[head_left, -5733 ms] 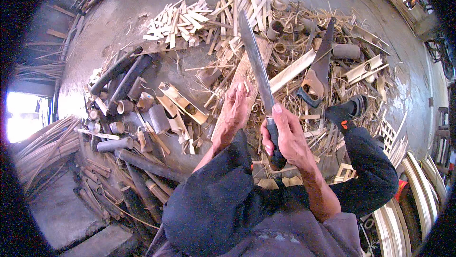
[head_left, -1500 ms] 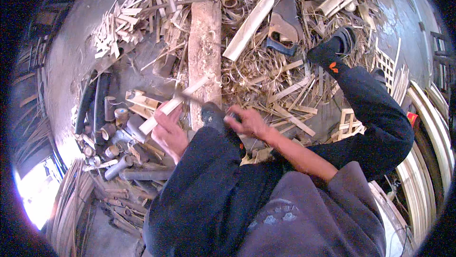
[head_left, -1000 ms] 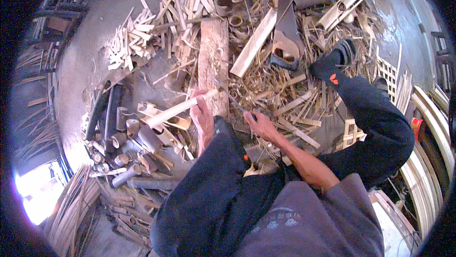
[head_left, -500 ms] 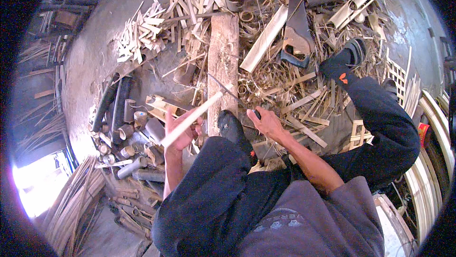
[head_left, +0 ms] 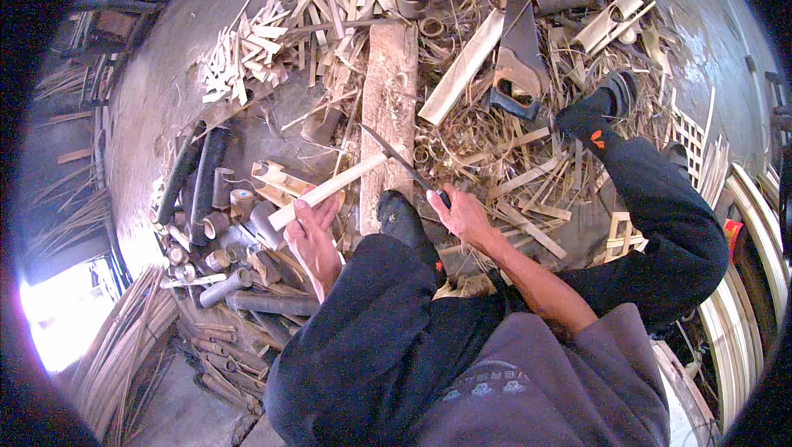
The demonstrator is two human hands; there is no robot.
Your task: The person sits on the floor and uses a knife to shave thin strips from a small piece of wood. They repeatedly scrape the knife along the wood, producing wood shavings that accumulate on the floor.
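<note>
My left hand (head_left: 315, 234) is closed on a pale bamboo strip (head_left: 334, 187), thumb lying along its near end. The strip slants up to the right, and its far end meets the blade of a knife (head_left: 394, 157) over a long wooden plank (head_left: 388, 84). Wrapped round the dark knife handle is my right hand (head_left: 464, 214), with the blade pointing up and left. My left shoe (head_left: 402, 220) presses against the plank's near end.
A handsaw (head_left: 518, 59) and a split bamboo piece (head_left: 464, 67) lie on shavings right of the plank. Cut strips (head_left: 247, 55) are heaped at far left. Dark bamboo tubes (head_left: 213, 166) lie left of my left hand. Long bent strips (head_left: 734, 340) stand at the right.
My left hand has turned so its back faces up and shifted its hold on the strip. The strip now lies at a flatter slant. The knife handle and blade show more clearly.
</note>
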